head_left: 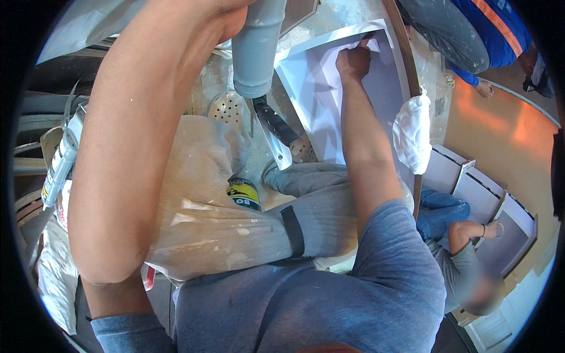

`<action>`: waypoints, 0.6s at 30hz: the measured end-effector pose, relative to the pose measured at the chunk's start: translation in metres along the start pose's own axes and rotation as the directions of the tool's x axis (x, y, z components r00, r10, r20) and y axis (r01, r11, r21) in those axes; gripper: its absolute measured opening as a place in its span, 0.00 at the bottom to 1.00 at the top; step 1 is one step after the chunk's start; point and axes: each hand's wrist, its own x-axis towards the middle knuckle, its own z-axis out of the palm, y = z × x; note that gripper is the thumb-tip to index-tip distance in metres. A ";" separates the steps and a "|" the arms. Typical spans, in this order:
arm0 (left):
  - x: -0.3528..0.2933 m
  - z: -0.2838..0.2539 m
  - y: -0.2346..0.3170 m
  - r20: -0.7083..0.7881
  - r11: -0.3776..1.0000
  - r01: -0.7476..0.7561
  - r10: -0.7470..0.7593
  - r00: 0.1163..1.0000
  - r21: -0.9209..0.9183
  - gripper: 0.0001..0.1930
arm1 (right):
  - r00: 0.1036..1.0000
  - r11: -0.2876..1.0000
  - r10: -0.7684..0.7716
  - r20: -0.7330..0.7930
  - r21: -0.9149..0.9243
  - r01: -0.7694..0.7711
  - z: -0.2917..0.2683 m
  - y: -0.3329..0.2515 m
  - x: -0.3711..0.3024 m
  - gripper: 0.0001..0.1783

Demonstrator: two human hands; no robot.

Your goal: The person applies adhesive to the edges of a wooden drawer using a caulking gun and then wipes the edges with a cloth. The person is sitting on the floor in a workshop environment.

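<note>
At the top edge my left hand [232, 19] is closed around the grey barrel of a caulking gun [254, 59]; its fingers lie mostly out of the picture. The gun's black trigger and silver handle point down toward my knees. My right hand [355, 61] reaches inside a white open box-shaped panel [321, 76] with raised sides. Its index finger stretches against the far inner corner, the other fingers curl in, and I see nothing held. A white crumpled cloth [412, 134] hangs over the panel's right edge, beside my right forearm.
A can with a yellow and black label [243, 194] stands between my legs. Left of me lie a sealant cartridge [60, 162] and a white bag [56, 276]. At right, a person sits by white compartments [477, 191]; another person in blue [500, 35] is at the top right.
</note>
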 end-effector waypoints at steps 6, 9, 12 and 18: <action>0.012 0.012 -0.012 -0.121 0.987 0.110 -0.096 0.988 0.115 0.10 | 0.946 0.990 0.013 0.324 -0.135 0.033 0.000 0.008 -0.013 0.36; 0.011 0.009 -0.019 -0.085 0.990 0.058 -0.047 0.995 0.130 0.09 | 0.868 0.984 -0.157 0.472 -0.001 0.179 -0.013 0.022 -0.027 0.32; 0.013 0.001 -0.021 0.013 0.992 0.005 -0.007 1.000 0.127 0.10 | 0.652 0.968 -0.239 0.720 0.228 0.103 -0.049 0.020 -0.068 0.27; -0.007 -0.007 0.001 0.074 0.976 -0.193 0.186 0.980 0.102 0.17 | 0.231 0.728 -0.335 0.914 0.406 -0.552 -0.171 -0.008 -0.201 0.43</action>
